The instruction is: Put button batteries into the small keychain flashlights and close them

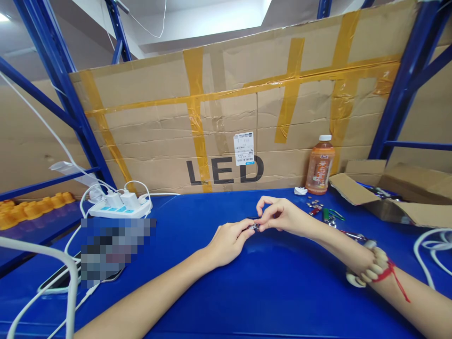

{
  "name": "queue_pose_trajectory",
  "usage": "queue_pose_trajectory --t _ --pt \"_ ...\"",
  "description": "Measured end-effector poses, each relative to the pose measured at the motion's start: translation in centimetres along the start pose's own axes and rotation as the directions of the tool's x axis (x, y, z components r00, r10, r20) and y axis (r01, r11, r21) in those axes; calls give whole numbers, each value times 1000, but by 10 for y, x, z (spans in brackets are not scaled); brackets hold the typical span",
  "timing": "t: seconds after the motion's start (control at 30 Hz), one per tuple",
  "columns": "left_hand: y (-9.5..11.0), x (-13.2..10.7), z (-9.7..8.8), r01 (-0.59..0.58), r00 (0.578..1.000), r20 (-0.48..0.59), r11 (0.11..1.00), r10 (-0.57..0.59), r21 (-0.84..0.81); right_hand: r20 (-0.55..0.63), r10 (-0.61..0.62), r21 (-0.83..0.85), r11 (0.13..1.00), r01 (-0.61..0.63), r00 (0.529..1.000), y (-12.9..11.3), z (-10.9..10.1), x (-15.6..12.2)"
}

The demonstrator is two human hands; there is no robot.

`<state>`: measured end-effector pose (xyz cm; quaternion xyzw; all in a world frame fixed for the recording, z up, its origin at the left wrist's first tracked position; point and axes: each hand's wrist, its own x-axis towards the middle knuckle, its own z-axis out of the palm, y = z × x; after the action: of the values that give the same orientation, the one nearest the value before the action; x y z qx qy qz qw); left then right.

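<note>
Above the middle of the blue tabletop, my left hand (229, 241) is closed around a small, shiny metal cylinder-like piece (253, 227), mostly covered by the fingers. My right hand (282, 215) meets it from the right, thumb and index finger pinched at the end of that piece. Whatever the right fingertips hold is too small to make out. Just behind the fingertips a thin dark edge shows. Right of my hands lie several small round metal pieces (314, 204), a red item (315, 210), a green carabiner (336, 215) and a slim metallic item (353, 235).
A drink bottle (319, 165) and crumpled white paper (300, 190) stand near the cardboard backing (158, 141). An open carton (399, 207) sits at right. At left are a power strip (120, 207), white cables (72, 282), a phone (58, 278) and yellow bins (35, 209).
</note>
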<state>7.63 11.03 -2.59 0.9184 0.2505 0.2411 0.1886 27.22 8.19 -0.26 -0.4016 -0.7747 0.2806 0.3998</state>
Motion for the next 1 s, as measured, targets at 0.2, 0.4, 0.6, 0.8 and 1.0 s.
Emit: queue_pose_trajectory --t 0.2,0.4,0.6,0.8,1.0 --pt "-2 -1 0 -13 999 38 999 12 37 -5 -89 -41 995 88 996 7 4 0" --pt "-5 -1 1 -2 1000 12 998 1 65 -56 -26 48 998 28 998 11 14 -2" --pt "-7 -2 3 -7 1000 -17 996 9 84 -86 -18 50 998 22 996 9 17 -1" --pt "-5 -2 3 25 999 -42 993 -20 118 -176 -32 -13 999 30 984 5 20 0" --pt "-3 -1 2 52 997 -59 991 -45 124 -145 85 26 996 -82 986 5 21 0"
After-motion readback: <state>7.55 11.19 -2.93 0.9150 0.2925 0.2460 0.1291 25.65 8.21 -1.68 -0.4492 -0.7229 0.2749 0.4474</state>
